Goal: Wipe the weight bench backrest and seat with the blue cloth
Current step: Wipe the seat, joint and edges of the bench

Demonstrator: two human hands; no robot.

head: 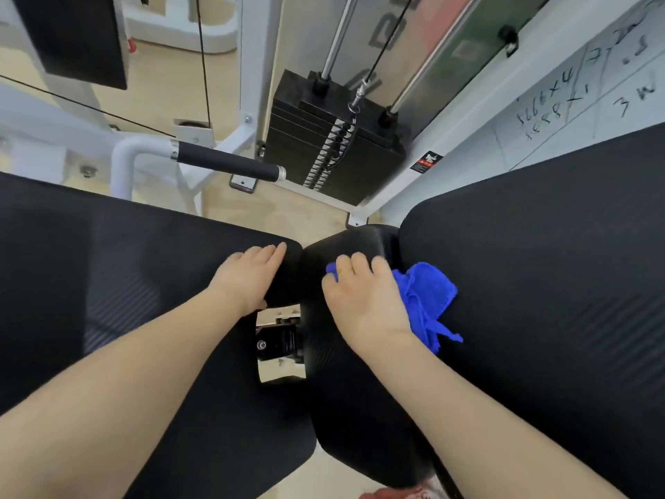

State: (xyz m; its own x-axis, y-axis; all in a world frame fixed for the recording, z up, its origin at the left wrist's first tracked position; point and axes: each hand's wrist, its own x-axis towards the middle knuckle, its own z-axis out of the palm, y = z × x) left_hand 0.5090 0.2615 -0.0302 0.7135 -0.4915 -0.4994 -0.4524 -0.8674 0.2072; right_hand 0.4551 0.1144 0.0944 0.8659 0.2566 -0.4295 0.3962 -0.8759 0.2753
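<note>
Three black padded surfaces fill the lower view: a wide pad (108, 282) on the left, a narrow middle pad (345, 390), and a large pad (557, 300) on the right. My left hand (252, 275) lies flat, fingers straight, on the left pad's far corner. My right hand (363, 300) presses the blue cloth (428, 300) onto the middle pad near its far end. The cloth bunches out to the right of the hand, onto the edge of the right pad. Part of the cloth is hidden under my palm.
A black weight stack (334, 145) with cable and guide rods stands straight ahead in a white frame. A white bar with a black handle (230, 162) juts out at left. A whiteboard with writing (575, 91) is at right. Metal hardware (277, 340) shows in the gap between the pads.
</note>
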